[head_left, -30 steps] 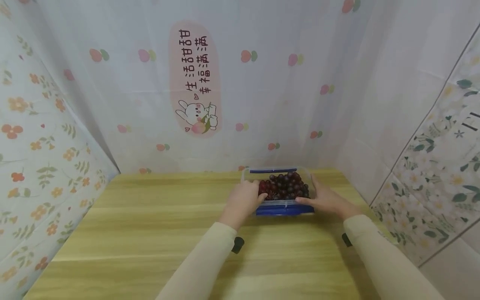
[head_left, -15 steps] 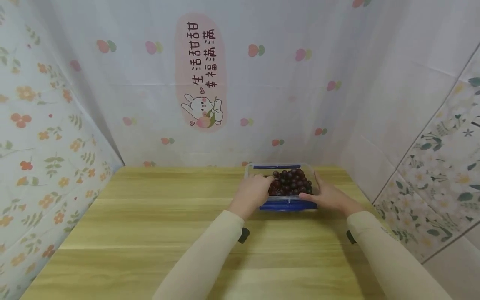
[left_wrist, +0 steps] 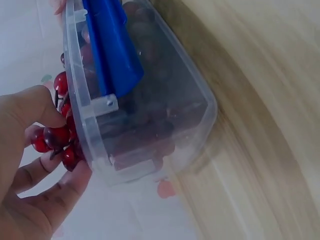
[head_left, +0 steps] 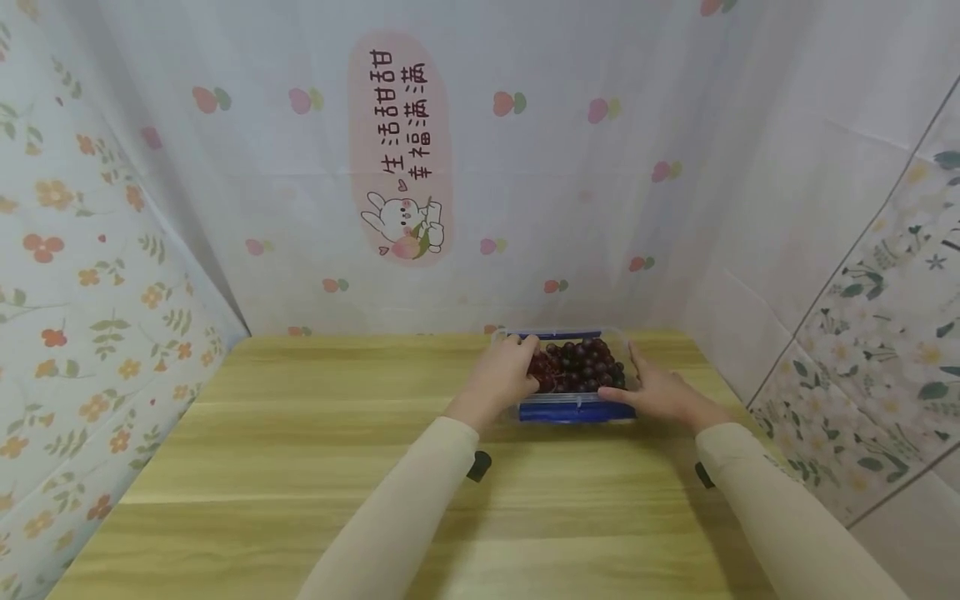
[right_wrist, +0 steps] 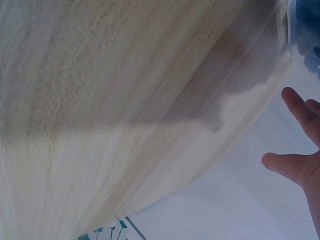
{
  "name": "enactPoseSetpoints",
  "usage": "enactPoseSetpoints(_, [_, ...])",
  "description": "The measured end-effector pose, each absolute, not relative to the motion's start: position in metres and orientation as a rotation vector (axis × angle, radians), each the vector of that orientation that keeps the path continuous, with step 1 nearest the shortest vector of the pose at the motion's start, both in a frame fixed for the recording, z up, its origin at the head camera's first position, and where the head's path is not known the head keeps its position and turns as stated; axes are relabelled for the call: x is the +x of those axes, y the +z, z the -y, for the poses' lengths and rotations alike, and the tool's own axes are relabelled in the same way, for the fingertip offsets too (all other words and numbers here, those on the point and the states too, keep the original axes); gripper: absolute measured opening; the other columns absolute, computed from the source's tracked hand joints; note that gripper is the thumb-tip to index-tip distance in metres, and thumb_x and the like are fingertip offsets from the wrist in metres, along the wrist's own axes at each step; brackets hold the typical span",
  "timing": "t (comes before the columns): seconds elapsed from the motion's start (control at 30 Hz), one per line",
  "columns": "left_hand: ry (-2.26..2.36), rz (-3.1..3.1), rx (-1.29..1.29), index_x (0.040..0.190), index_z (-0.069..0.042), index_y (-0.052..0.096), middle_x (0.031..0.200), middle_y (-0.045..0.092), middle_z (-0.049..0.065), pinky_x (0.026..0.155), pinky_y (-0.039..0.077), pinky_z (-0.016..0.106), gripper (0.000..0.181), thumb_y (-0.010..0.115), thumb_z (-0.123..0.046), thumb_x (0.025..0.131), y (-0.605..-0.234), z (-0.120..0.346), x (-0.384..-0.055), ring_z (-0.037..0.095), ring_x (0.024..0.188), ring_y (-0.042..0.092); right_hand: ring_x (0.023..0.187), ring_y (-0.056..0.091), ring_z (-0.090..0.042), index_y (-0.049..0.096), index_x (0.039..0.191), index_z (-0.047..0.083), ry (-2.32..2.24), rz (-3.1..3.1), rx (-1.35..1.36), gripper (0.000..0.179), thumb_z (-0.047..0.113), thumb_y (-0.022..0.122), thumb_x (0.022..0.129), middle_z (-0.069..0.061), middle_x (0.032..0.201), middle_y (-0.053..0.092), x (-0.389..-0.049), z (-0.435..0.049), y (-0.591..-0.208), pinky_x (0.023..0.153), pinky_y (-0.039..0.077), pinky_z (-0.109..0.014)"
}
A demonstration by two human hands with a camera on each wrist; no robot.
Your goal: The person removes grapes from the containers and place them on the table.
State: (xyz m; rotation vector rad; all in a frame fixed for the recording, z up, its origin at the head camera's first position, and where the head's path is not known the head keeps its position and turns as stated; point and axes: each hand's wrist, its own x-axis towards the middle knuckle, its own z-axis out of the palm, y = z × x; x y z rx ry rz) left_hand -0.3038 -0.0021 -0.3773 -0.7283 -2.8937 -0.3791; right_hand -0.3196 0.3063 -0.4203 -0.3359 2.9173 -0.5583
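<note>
A clear plastic food container (head_left: 510, 411) with blue clip flaps stands near the table's back edge, its lid off. Dark and red grapes (head_left: 588, 358) fill much of it. At its left end my left hand (head_left: 501, 375) reaches over the rim. In the left wrist view, the thumb and fingers of that hand curl round several glossy red grapes (left_wrist: 58, 136) with stems, raised at the rim. My right hand (head_left: 660, 393) holds the container's right end, thumb on the front rim and fingers along the side. Two fingers (right_wrist: 287, 164) of it spread apart in the right wrist view.
The wood-grain table (head_left: 300, 467) extends left and forward of the container. Behind it hangs a white curtain (head_left: 555, 208) with fruit prints. Floral sheets (head_left: 90, 317) enclose the left and right sides.
My left hand first went further in over the grapes, then drew back a little to the left. The right hand stays on the container. The head view has shifted slightly.
</note>
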Motion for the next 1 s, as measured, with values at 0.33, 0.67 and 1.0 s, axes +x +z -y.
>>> enactPoseSetpoints(0.33, [-0.359,2.750,-0.741,0.144,-0.013,0.057,0.131,0.070,0.009,0.104,0.057,0.039,0.049,0.071,-0.017,0.097,-0.370,0.013,-0.301,0.028,0.118,0.066,0.152,0.035,-0.057,-0.013,0.169,0.003,-0.484,-2.938,-0.347,0.127,0.082,0.053,0.094,-0.034,0.169,0.026,-0.318,-0.304,-0.418,0.116,0.006,-0.089])
enactPoseSetpoints(0.67, [-0.428,2.501,-0.797,0.139,-0.009,0.061,0.129,0.070,0.011,0.097,0.059,0.036,0.044,0.071,-0.011,0.096,-0.342,0.015,-0.294,0.028,0.111,0.065,0.153,0.032,-0.058,-0.011,0.168,-0.002,-0.483,-2.933,-0.338,0.127,0.082,0.051,0.095,-0.035,0.171,0.022,-0.320,-0.308,-0.418,0.116,0.006,-0.088])
enactPoseSetpoints(1.0, [-0.525,2.351,-0.766,0.128,-0.008,0.067,0.121,0.072,0.012,0.092,0.061,0.039,0.035,0.073,-0.009,0.094,-0.295,0.029,-0.281,0.031,0.106,0.067,0.153,0.033,-0.057,-0.012,0.168,0.000,-0.480,-2.922,-0.341,0.128,0.083,0.051,0.095,-0.033,0.172,0.020,-0.321,-0.307,-0.419,0.117,0.007,-0.087])
